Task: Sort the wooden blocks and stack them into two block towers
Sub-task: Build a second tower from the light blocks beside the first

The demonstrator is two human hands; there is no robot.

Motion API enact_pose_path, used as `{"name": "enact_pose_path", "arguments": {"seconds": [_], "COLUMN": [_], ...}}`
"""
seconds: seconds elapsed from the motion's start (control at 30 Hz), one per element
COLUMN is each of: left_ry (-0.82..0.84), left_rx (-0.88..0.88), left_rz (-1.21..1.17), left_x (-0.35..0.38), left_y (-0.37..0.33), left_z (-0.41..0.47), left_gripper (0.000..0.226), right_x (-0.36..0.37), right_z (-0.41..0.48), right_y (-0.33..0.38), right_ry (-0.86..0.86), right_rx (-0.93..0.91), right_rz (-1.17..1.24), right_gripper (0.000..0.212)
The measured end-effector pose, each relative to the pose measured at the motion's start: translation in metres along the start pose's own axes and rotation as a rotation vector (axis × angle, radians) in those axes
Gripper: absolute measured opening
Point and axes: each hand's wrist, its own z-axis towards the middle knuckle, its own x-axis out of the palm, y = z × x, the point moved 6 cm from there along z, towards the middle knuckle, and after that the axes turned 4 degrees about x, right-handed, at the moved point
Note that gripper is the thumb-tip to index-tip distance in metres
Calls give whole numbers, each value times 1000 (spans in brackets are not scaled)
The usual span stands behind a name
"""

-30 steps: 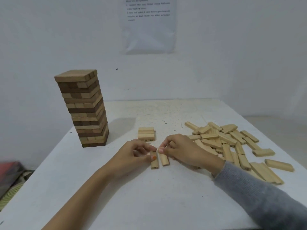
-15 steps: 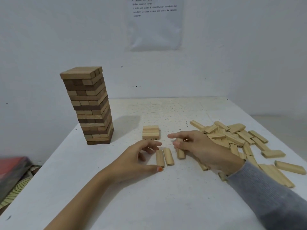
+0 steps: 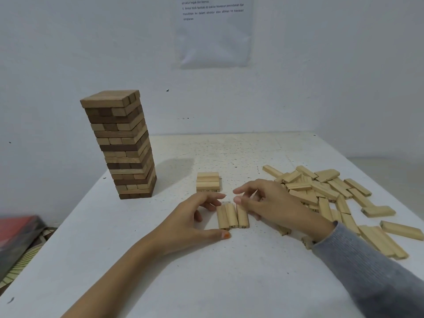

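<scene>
- On the wall sheet (image 3: 213,31) I read "struktur tegak dan kemas" and "Ambil blok berbaki di sekitar kawasan".
- On the small stack (image 3: 207,182) I make out "16"; its neighbours blur.
- Numbers on the row of three blocks (image 3: 232,215) stay unreadable.

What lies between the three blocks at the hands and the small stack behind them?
Only the left hand's fingers reach across the bare table between the three blocks and the small stack; nothing else does.
</scene>
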Motion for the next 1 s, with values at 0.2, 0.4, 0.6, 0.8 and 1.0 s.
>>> {"name": "enact_pose_path", "arguments": {"seconds": [0.2,0.4,0.6,0.8,1.0], "left_ry": [-40,-66,-71,-81,-92], "left_rx": [25,33,33,37,36], "left_rz": [22,17,12,4,0], "left_x": [-1,-1,-1,-2,-1], "left_y": [-1,-2,-2,-2,-3], "left_z": [1,2,2,1,2], "left_gripper": [65,63,69,71,71], "right_x": [2,5,9,10,8], "right_z": [-10,-9,-4,-3,-3], "right_y": [0,3,-2,-3,-4], "right_ry": [264,211,174,175,154], "right_rx": [-71,-135,-155,-168,-162], "right_rz": [-113,-27,-22,-18,5], "right_gripper": [72,73,77,81,86]}}
